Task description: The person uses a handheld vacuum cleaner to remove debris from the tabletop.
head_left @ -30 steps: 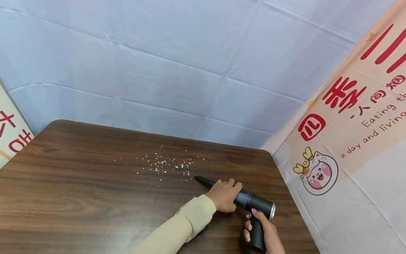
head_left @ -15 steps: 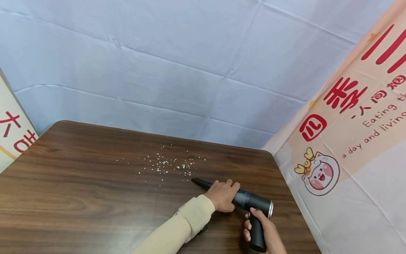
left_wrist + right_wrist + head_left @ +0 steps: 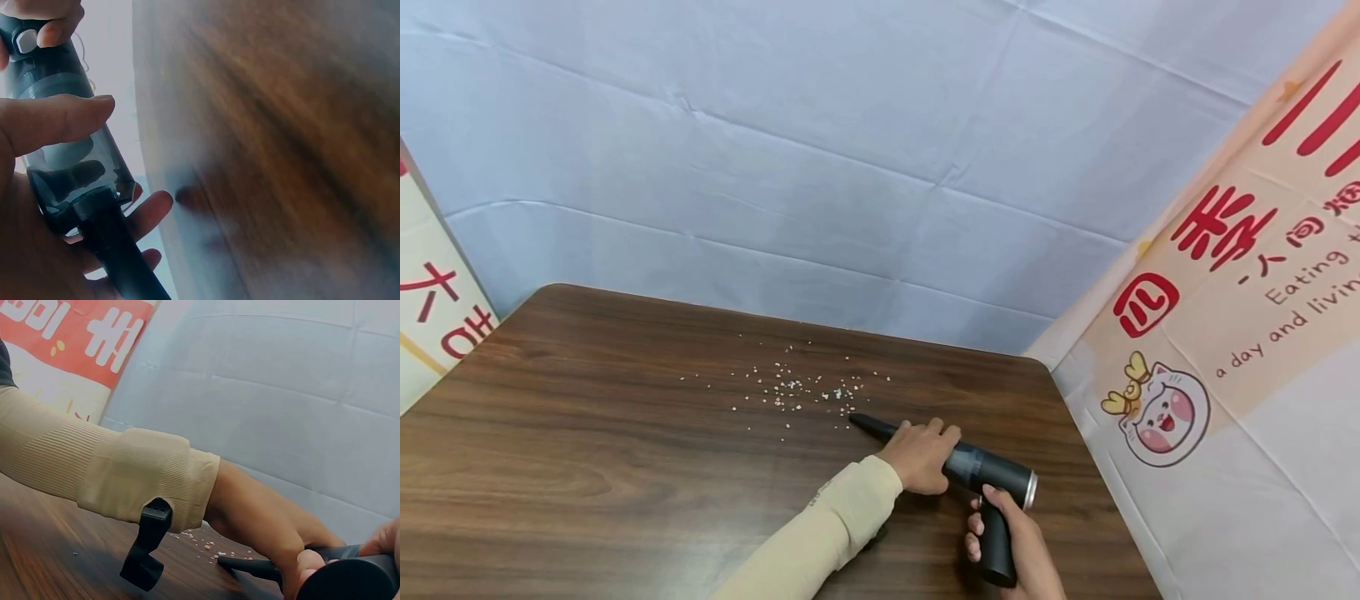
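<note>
A black handheld vacuum cleaner [image 3: 1000, 475] with a clear dust cup [image 3: 65, 153] slants over the table, its narrow nozzle [image 3: 868, 425] pointing left. My left hand [image 3: 921, 457] holds it from above around the front, thumb across the cup in the left wrist view. The pistol handle is gripped by my right hand [image 3: 1022, 533], whose thumb lies high near the body. White crumbs [image 3: 790, 385] are scattered over the far middle of the table, and the nozzle tip reaches their near right edge. In the right wrist view, the nozzle [image 3: 250, 567] also points at crumbs.
The dark wood table [image 3: 587, 467] ends at a pale blue cloth wall [image 3: 775, 167] behind. A printed banner [image 3: 1217, 333] stands along the right side, another [image 3: 445, 317] at the left. A black bracket [image 3: 147, 550] hangs under the left sleeve [image 3: 144, 475].
Both hands have shifted the vacuum cleaner slightly left, bringing its nozzle tip closer to the crumbs. The grips look the same. The head view has turned slightly left.
</note>
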Available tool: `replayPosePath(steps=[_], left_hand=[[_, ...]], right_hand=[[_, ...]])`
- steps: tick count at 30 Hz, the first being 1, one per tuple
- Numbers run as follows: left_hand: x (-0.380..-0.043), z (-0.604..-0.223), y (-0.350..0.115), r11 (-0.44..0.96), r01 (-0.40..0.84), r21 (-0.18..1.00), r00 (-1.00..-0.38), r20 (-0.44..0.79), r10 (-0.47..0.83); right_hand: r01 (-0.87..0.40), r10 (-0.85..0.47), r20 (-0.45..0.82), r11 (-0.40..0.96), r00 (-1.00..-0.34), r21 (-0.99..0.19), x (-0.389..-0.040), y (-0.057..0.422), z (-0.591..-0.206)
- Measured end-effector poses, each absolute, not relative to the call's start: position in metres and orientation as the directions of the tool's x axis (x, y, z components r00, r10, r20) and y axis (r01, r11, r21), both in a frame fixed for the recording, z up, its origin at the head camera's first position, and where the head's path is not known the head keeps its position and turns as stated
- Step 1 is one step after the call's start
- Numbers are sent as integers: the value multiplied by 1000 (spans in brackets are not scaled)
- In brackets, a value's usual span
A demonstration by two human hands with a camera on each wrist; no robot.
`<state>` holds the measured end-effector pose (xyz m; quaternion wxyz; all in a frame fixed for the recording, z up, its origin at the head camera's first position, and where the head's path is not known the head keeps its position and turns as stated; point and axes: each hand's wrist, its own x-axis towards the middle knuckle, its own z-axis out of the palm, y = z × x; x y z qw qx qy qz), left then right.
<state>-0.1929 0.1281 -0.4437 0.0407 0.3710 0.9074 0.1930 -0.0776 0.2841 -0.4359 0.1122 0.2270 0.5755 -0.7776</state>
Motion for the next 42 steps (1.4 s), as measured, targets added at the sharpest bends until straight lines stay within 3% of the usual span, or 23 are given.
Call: replayPosePath(steps=[11, 30, 42], left_hand=[[-202, -447, 124, 641, 659, 393, -721, 87, 688], [-198, -443, 120, 642, 658, 393, -718, 71, 692], [-201, -444, 115, 644, 652, 399, -723, 74, 687]], right_hand=[[397, 153, -463, -329, -873, -857, -84, 271, -439], [455, 76, -498, -308, -864, -835, -82, 278, -434], [409, 105, -461, -321, -881, -854, -84, 267, -440]])
